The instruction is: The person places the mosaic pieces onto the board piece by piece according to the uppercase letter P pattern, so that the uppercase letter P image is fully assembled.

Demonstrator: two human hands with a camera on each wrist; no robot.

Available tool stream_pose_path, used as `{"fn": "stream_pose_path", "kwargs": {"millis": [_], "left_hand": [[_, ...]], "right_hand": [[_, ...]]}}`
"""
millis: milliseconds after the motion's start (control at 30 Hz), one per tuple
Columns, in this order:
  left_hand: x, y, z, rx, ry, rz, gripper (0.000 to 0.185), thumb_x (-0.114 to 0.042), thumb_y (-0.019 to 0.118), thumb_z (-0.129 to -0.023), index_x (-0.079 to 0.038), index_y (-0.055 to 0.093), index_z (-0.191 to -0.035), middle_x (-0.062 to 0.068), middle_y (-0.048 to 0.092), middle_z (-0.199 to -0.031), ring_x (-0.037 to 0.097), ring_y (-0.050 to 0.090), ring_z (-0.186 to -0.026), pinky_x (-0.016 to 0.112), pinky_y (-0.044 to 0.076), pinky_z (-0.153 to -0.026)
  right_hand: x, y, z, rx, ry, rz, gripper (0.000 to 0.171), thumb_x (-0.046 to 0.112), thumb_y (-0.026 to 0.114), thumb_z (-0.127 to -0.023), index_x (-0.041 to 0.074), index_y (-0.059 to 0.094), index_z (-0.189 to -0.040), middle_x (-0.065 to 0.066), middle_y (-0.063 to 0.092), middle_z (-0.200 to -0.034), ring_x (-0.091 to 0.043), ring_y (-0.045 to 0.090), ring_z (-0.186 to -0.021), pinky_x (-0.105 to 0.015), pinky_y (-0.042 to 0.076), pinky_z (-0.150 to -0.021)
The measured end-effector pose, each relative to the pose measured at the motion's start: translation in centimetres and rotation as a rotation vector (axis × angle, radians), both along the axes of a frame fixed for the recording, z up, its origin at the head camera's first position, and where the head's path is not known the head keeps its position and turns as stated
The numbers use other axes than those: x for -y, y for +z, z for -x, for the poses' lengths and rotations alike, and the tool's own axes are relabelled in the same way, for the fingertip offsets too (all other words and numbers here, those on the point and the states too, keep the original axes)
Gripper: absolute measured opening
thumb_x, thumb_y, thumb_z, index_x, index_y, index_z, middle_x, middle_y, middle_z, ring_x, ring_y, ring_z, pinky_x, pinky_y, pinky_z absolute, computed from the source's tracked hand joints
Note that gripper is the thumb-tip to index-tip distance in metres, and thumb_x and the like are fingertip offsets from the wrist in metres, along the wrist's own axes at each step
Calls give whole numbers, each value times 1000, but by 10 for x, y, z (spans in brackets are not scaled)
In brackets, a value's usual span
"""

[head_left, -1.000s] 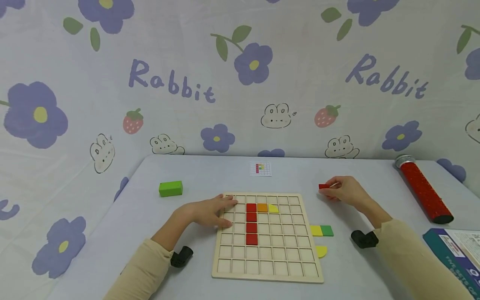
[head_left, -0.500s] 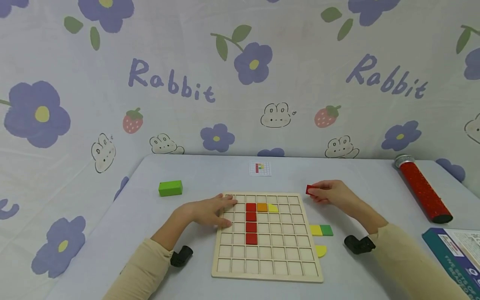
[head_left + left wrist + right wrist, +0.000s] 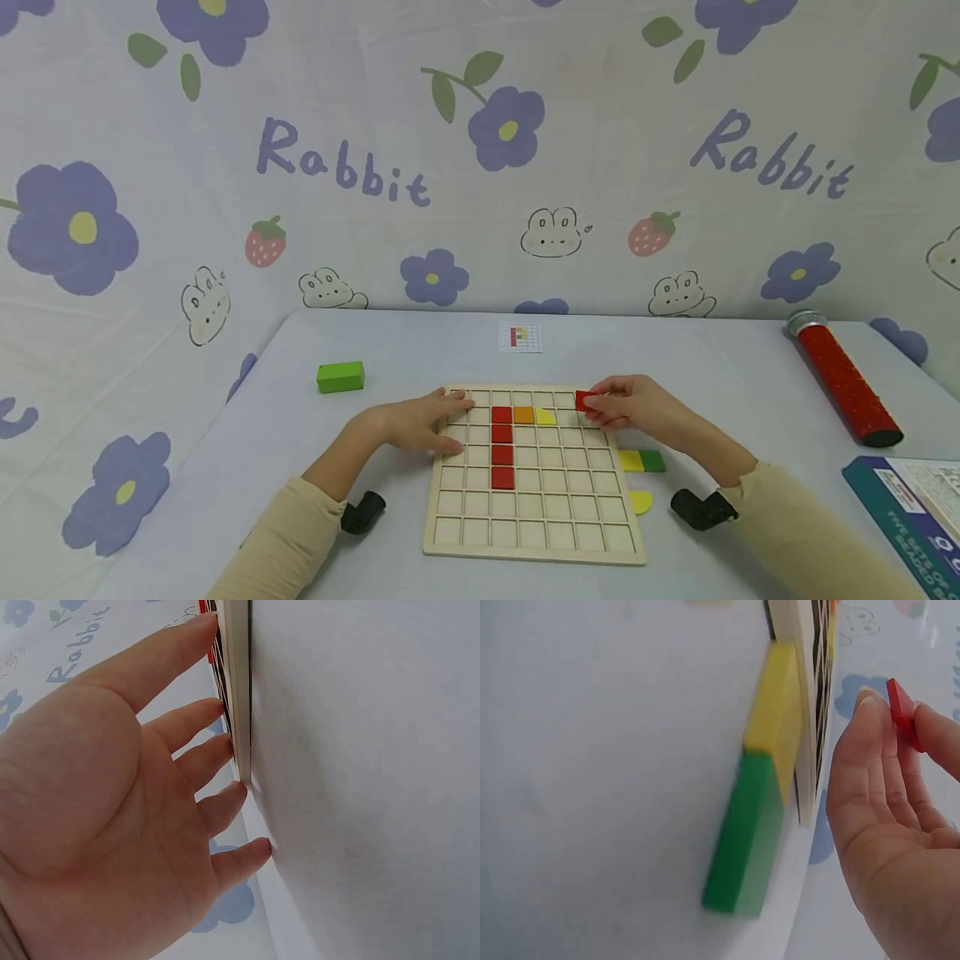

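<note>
A wooden grid board (image 3: 525, 560) lies on the table. On it a column of several red square tiles (image 3: 502, 455) runs down, with an orange tile (image 3: 523, 415) and a yellow quarter-round tile (image 3: 546, 417) beside the top one. My right hand (image 3: 637, 408) pinches a red tile (image 3: 584, 401) between thumb and fingers, over the board's upper right corner; the right wrist view shows this red tile (image 3: 904, 716) tilted in the fingertips. My left hand (image 3: 416, 423) rests with spread fingers on the board's left edge, and the left wrist view shows its fingertips (image 3: 217, 709) along the rim.
Right of the board lie a yellow tile (image 3: 630, 461), a green tile (image 3: 653, 461) and a rounded yellow tile (image 3: 641, 502). A green block (image 3: 341, 377) stands left, a small pattern card (image 3: 520, 338) behind. Far right are a red microphone-like tube (image 3: 847, 379) and a box (image 3: 911, 517).
My right hand has carried the red tile leftward and nearer, from the table right of the board to over its upper right corner. The left hand stays in place.
</note>
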State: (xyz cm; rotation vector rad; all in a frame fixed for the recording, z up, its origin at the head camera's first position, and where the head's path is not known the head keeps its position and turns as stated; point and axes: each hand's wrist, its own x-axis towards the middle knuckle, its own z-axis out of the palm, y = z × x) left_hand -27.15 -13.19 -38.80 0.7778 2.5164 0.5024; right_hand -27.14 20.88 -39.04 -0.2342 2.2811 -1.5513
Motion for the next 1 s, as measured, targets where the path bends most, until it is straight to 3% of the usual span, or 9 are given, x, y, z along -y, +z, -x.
{"fn": "stream_pose_path", "kwargs": {"millis": [367, 533, 633, 767, 1000], "left_hand": [[0, 0, 1, -1, 6, -4, 70, -35, 62, -93, -16, 29, -151, 5, 17, -157, 28, 3, -144, 47, 11, -113], [0, -1, 1, -3, 8, 6, 70, -36, 62, -92, -17, 29, -151, 5, 17, -158, 27, 3, -144, 47, 11, -113], [1, -1, 1, -1, 7, 4, 71, -36, 63, -92, -17, 28, -151, 5, 16, -158, 28, 3, -144, 47, 10, -113], [1, -1, 2, -2, 6, 2, 70, -35, 63, -93, -17, 28, -151, 5, 16, -158, 28, 3, -144, 47, 10, -113], [1, -2, 2, -9, -5, 1, 70, -35, 62, -93, -16, 29, -151, 6, 16, -158, 28, 3, -144, 47, 11, -113]], "right_hand": [[25, 2, -17, 79, 154, 44, 34, 20, 59, -96, -7, 56, -116, -11, 63, -91, -18, 59, -79, -27, 53, -75], [35, 3, -29, 195, 204, 157, 30, 15, 57, -97, -8, 54, -116, -10, 60, -91, -17, 56, -80, -23, 51, -75], [43, 3, -37, 230, 218, 206, 24, 12, 58, -96, -6, 54, -111, -11, 61, -91, -16, 56, -80, -23, 50, -74], [52, 2, -46, 196, 215, 211, 20, 12, 59, -96, -5, 55, -106, -11, 62, -91, -16, 57, -80, -24, 51, -74], [63, -2, -58, 274, 200, 250, 29, 12, 59, -95, -7, 57, -116, -12, 64, -93, -16, 58, -78, -24, 50, -72]]}}
